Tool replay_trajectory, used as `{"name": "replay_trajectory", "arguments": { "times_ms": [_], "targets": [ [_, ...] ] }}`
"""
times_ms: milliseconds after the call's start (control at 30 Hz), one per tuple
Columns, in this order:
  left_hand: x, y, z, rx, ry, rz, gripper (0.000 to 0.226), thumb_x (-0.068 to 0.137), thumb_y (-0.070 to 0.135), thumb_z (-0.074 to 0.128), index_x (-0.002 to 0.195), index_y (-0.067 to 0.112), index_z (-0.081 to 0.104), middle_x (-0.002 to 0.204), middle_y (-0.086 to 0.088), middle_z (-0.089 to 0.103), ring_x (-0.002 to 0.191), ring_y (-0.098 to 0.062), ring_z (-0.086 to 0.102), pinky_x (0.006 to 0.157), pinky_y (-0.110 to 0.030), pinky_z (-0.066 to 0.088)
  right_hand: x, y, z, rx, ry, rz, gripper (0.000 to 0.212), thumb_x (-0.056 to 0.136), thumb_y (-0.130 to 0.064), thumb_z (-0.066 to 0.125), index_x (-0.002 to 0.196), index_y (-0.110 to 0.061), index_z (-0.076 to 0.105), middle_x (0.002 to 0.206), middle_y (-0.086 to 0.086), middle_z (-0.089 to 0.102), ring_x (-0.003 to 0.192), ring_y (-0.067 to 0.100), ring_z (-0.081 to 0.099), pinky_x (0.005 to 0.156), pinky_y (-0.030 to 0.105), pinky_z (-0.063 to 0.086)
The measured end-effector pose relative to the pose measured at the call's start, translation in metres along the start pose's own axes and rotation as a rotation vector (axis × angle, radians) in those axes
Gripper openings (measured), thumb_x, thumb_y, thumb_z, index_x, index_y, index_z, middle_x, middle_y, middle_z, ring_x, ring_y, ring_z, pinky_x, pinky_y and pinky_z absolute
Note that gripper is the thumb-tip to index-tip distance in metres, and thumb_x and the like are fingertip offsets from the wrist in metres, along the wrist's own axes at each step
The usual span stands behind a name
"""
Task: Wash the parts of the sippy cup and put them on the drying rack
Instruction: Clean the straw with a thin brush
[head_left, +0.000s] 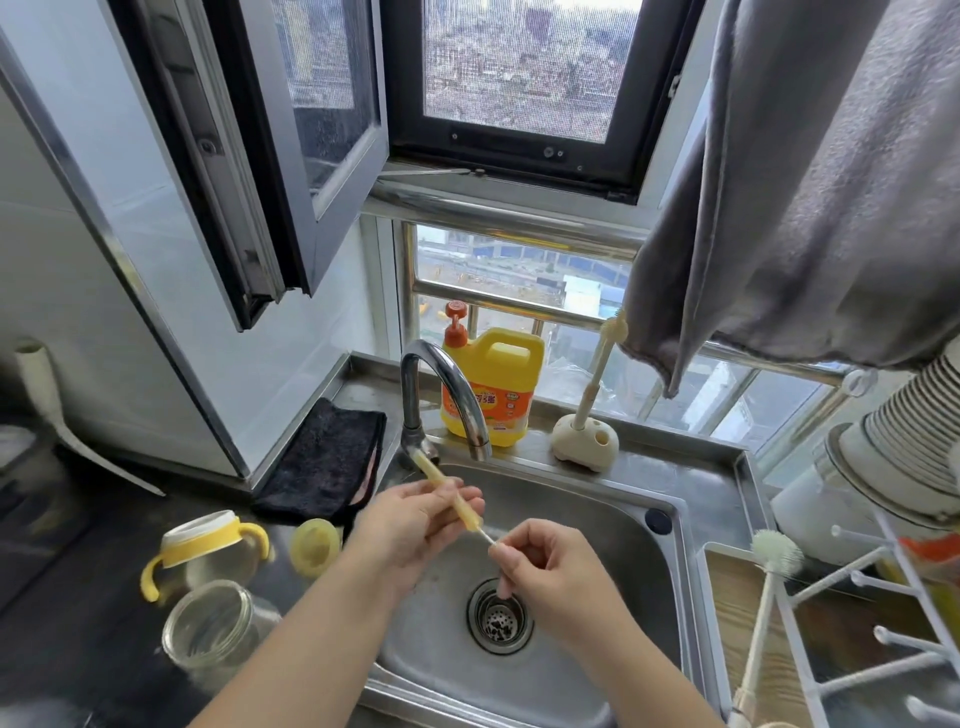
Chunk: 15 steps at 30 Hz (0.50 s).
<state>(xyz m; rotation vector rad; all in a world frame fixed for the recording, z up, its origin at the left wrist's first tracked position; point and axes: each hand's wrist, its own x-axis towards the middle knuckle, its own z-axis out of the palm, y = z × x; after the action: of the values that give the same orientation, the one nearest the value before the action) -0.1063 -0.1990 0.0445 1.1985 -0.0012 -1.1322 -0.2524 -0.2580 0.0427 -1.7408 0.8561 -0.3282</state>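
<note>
Over the steel sink (597, 499), my left hand (415, 525) grips a yellowish straw (441, 480) that slants up to the left. My right hand (540, 561) pinches the thin white handle of a straw brush (485, 535) whose other end goes into the straw's lower end. On the dark counter to the left stand the cup's lid with two yellow handles (205, 543), a small yellow round part (315, 545) and a clear cup body (213, 631). The white drying rack (857, 623) is at the right.
The faucet (447, 395) arches over the sink, no water visible. Behind it stand a yellow detergent bottle (493, 389) and a brush holder (584, 441). A black cloth (327, 457) lies left of the sink. A bottle brush (774, 556) leans on the rack. A grey towel (805, 182) hangs above.
</note>
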Motion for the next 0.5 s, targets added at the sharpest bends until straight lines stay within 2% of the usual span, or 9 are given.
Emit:
{"name": "replay_trajectory", "arguments": {
  "times_ms": [67,233,333,400,500],
  "targets": [
    [-0.005,-0.005,0.007,0.032,-0.049,-0.010,0.011,0.094,-0.003,0.048,0.093,-0.007,0.058,0.069,-0.014,0.072,0.060,-0.018,0.071,0.051,-0.025,0.056,0.003,-0.002,0.004,0.006,0.019,0.010,0.016,0.090,-0.012,0.062,0.074,-0.011,0.062,0.054,-0.002,0.062,0.047,0.002,0.050,0.053,0.013,0.037],
    [0.010,0.014,-0.011,-0.057,0.089,0.057,0.014,0.095,-0.003,0.046,0.092,-0.006,0.058,0.067,-0.013,0.071,0.058,-0.017,0.070,0.049,-0.024,0.056,-0.003,-0.004,-0.007,0.033,-0.086,0.007,0.013,0.089,-0.013,0.063,0.078,-0.009,0.065,0.055,-0.003,0.063,0.051,0.008,0.050,0.055,0.017,0.038],
    [0.000,0.002,0.005,0.018,-0.016,0.014,0.013,0.095,-0.003,0.047,0.093,-0.006,0.059,0.069,-0.013,0.072,0.060,-0.018,0.071,0.054,-0.025,0.058,0.005,-0.004,0.000,0.038,0.021,0.025,0.013,0.090,-0.013,0.062,0.077,-0.009,0.065,0.054,-0.003,0.062,0.046,0.001,0.048,0.050,0.012,0.036],
    [-0.003,-0.001,0.010,0.036,-0.049,0.014,0.012,0.094,-0.003,0.048,0.093,-0.006,0.059,0.071,-0.013,0.072,0.062,-0.018,0.071,0.055,-0.025,0.058,0.006,-0.004,0.004,0.043,0.036,0.039,0.013,0.090,-0.013,0.062,0.078,-0.009,0.065,0.054,-0.003,0.062,0.047,0.001,0.049,0.050,0.013,0.036],
    [0.009,0.015,-0.004,-0.042,0.053,0.050,0.012,0.094,-0.003,0.047,0.095,-0.007,0.059,0.071,-0.014,0.072,0.061,-0.018,0.071,0.051,-0.025,0.057,0.000,-0.006,-0.004,0.048,-0.088,0.010,0.012,0.090,-0.012,0.062,0.078,-0.009,0.064,0.055,-0.003,0.062,0.048,0.004,0.048,0.052,0.014,0.036]
  ]
}}
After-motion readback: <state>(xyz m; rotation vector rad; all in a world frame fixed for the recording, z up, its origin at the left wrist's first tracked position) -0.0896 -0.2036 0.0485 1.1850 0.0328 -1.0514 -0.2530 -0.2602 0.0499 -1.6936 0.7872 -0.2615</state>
